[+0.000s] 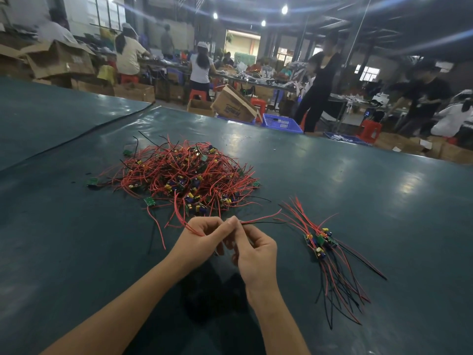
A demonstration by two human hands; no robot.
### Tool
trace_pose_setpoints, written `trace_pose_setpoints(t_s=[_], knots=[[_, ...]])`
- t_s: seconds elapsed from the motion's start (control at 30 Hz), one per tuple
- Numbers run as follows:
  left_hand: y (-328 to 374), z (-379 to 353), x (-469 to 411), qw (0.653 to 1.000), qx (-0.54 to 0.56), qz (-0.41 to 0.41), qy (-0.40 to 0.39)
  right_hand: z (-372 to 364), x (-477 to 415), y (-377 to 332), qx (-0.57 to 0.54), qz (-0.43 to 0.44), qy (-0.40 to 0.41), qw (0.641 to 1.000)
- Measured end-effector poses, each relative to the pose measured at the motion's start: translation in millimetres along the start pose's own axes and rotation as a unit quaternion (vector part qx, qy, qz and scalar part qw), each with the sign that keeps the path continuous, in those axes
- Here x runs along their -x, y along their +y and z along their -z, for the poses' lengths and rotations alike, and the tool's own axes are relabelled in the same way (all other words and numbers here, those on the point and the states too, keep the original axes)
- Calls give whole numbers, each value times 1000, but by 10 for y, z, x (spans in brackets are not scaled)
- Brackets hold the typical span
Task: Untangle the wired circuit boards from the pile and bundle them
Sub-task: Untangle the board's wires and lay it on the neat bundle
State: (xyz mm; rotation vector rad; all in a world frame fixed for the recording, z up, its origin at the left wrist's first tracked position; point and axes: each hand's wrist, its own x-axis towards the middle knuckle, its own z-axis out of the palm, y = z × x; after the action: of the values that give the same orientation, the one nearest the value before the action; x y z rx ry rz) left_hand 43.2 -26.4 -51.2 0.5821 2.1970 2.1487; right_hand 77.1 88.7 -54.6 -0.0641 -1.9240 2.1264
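A tangled pile of small green circuit boards with red and black wires (184, 175) lies on the dark green table mat (76, 252). Just in front of it my left hand (202, 237) grips a few red wires that stick out to its upper left. My right hand (253, 249) touches the left hand's fingertips and pinches a red and a black wire running off to the right. Any board in my hands is hidden by the fingers. A sorted bundle of boards with wires fanned out (330, 254) lies to the right of my hands.
A seam in the mat (76, 139) runs diagonally at the far left. Beyond the table's far edge stand blue crates (281, 123), cardboard boxes (235, 105), red stools and several people at other benches.
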Motion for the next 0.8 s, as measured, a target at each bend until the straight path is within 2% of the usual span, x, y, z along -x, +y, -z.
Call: trace_pose_setpoints(t_s=[0.43,0.6,0.7,0.8], knots=[[10,-25,-17,1000,4,6,1,39,-135,-13,-32,-89,101,990],[39,-24,-8,1000,-7,9,-15,218,-232,-13,-85,-108,182,974],[61,-37,8,1000,-18,7,-23,330,-291,6,-116,-105,246,957],[64,-53,22,999,-20,8,-26,371,-305,16,-92,-63,279,954]])
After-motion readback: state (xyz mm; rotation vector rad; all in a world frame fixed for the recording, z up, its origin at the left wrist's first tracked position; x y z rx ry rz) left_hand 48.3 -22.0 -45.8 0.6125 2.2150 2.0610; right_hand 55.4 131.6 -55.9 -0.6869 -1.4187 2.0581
